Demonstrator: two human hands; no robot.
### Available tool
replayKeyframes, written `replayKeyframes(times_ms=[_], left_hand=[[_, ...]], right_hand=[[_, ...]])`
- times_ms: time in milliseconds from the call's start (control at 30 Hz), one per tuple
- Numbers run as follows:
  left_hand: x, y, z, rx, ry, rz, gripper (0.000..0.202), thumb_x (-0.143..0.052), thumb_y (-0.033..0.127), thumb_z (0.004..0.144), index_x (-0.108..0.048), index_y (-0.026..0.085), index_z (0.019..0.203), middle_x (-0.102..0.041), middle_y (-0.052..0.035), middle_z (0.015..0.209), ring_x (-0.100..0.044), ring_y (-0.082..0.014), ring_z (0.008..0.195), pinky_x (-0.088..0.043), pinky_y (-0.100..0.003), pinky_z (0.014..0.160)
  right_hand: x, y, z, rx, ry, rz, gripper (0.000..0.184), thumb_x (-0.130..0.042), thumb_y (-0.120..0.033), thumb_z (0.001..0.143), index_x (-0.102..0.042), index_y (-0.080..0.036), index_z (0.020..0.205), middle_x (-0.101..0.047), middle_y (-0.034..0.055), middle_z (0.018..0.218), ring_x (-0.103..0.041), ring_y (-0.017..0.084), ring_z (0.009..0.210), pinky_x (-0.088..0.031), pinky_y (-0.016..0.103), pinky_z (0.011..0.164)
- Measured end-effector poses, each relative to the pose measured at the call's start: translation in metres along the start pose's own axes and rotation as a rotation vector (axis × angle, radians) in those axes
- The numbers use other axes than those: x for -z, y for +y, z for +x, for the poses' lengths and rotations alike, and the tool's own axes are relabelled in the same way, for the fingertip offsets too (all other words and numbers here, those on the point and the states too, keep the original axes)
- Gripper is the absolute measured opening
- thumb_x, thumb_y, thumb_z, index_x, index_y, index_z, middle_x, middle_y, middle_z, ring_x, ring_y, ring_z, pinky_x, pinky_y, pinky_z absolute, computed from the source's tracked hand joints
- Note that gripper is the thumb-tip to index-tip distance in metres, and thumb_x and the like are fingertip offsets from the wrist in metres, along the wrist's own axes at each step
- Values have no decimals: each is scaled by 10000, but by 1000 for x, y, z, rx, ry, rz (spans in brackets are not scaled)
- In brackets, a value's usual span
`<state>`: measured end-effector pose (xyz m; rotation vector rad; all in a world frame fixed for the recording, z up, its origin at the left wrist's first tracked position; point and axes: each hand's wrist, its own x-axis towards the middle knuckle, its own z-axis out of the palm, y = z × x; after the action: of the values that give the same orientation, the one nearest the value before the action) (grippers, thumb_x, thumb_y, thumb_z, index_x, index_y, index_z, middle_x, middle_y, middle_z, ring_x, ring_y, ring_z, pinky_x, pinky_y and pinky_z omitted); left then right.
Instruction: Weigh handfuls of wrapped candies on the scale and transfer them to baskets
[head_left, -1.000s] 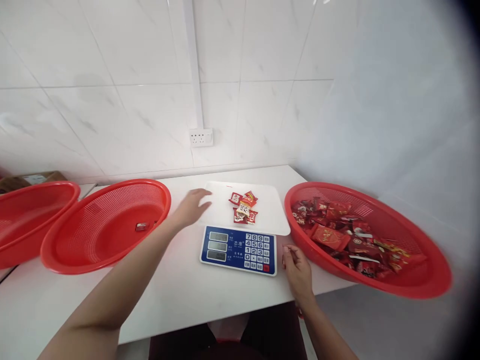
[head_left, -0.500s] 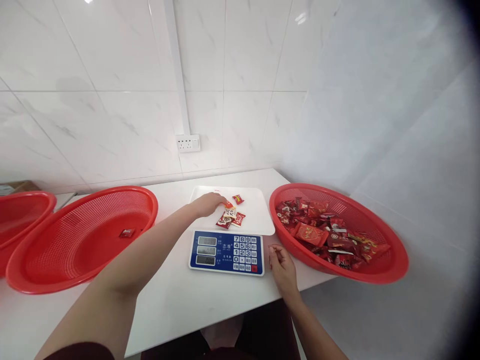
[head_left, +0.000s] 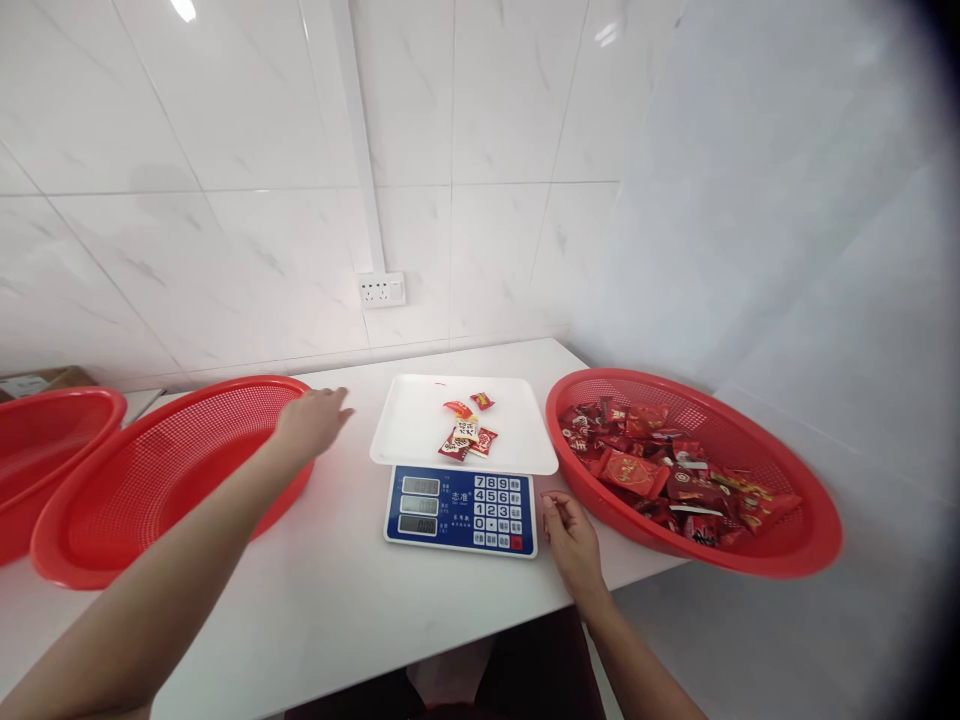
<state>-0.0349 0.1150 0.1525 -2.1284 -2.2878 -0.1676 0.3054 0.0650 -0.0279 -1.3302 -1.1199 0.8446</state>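
My left hand (head_left: 311,422) hovers over the right rim of an almost empty red mesh basket (head_left: 112,480), seen from the back with fingers curled under; what it holds, if anything, is hidden. My right hand (head_left: 571,532) rests on the white table (head_left: 337,590) beside the scale, fingers loosely curled with nothing showing in them. The blue-faced digital scale (head_left: 461,508) has a white tray (head_left: 412,430) bearing several small red snack packets (head_left: 466,432). To the right stands a red basket (head_left: 787,560) full of red snack packets (head_left: 645,470).
A second red basket (head_left: 45,440) sits at the far left, with a cardboard box (head_left: 41,380) behind it. A wall socket (head_left: 381,290) is on the tiled wall. The table ends just right of the full basket.
My left hand has left the packets on the scale tray and swung left over the rim of the near-empty basket. My right hand has stayed beside the scale.
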Motion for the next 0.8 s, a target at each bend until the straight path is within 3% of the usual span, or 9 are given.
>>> replayKeyframes(times_ms=[100, 167, 300, 400, 567, 700, 800], left_hand=[[-25, 51, -3, -249, -49, -105, 500, -332, 503, 890, -411, 272, 1326, -492, -90, 1364, -443, -248, 1256, -404, -402, 975], [-43, 85, -3, -421, -104, -151, 555, -377, 576, 855, -363, 340, 1357, -412, -18, 1438, -361, -201, 1321, -356, -338, 1030], [-69, 126, 12, -546, -150, -176, 724, -402, 657, 801, -265, 307, 1421, -241, -83, 1520, -183, -310, 1394, -259, -471, 1077], [-77, 134, 29, -566, -143, -174, 796, -448, 691, 752, -271, 294, 1419, -281, -113, 1492, -215, -370, 1367, -267, -533, 1045], [-80, 133, 44, -578, -42, -168, 541, -443, 596, 814, -539, 234, 1205, -551, -112, 1205, -455, -301, 1173, -392, -416, 938], [-82, 129, 48, -506, 23, -194, 368, -464, 528, 837, -614, 225, 984, -608, -77, 982, -578, -239, 942, -453, -323, 752], [-79, 120, 54, -429, 88, -249, 323, -435, 494, 867, -604, 224, 921, -619, -46, 905, -605, -191, 826, -448, -287, 717]], right_hand=[[0, 0, -1, 1, 17, 6, 412, -564, -598, 743, -567, -192, 815, -504, -28, 569, -451, 138, 485, -400, 272, 461], [1, -1, -1, 0, 28, 13, 418, -573, -601, 735, -566, -190, 813, -504, -29, 571, -447, 133, 480, -397, 267, 458], [0, -3, -3, -23, 24, 37, 460, -574, -636, 710, -562, -186, 805, -466, -45, 538, -425, 122, 459, -379, 254, 441], [0, -4, -3, -43, 19, 43, 478, -571, -656, 697, -559, -188, 797, -446, -53, 514, -413, 120, 446, -365, 251, 428], [1, -1, -2, -31, 30, 13, 459, -561, -649, 709, -554, -195, 775, -449, -49, 522, -425, 124, 458, -382, 258, 451], [1, 0, -1, -25, 17, -14, 453, -552, -644, 718, -557, -194, 773, -456, -44, 529, -429, 127, 466, -388, 262, 459], [1, -3, -1, -15, 12, -12, 448, -550, -639, 723, -560, -195, 775, -459, -41, 534, -430, 129, 469, -388, 263, 459]])
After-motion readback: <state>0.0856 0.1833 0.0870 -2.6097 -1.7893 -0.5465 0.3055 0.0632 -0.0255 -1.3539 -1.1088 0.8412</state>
